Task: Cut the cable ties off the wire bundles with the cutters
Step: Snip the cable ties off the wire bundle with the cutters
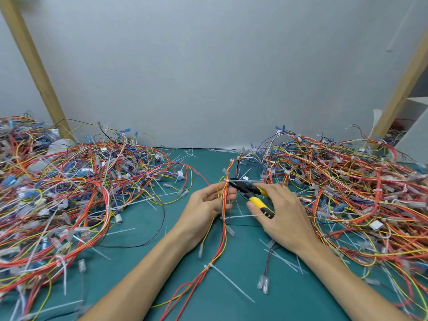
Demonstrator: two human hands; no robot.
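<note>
At mat centre, left hand (208, 202) curls fingers round one wire bundle (223, 237) and holds it running 12 to 6. Right hand (286, 215) is clamped on the yellow handles of the cutters (256, 200). The black nose points to 9 and touches the top tie (246, 181); can't tell if the blades are closed on it.

Open room: a bare green mat (143, 256) strip between the two piles, narrow at 12 and wider toward 6. The mat's far edge meets the grey wall (213, 66) at 12. Left pile (69, 193) fills 9 and runs off frame. Right pile (347, 193) fills 3 and runs off frame too.

Counts: 2 hands, 1 cutters, 1 held bundle, 2 piles, 2 wooden posts, at 10 (34, 66) and at 2 (400, 89). There are 3 ties on the held bundle: top, middle (245, 215), lower (231, 282). Loose ties on the mat are too many to count.
</note>
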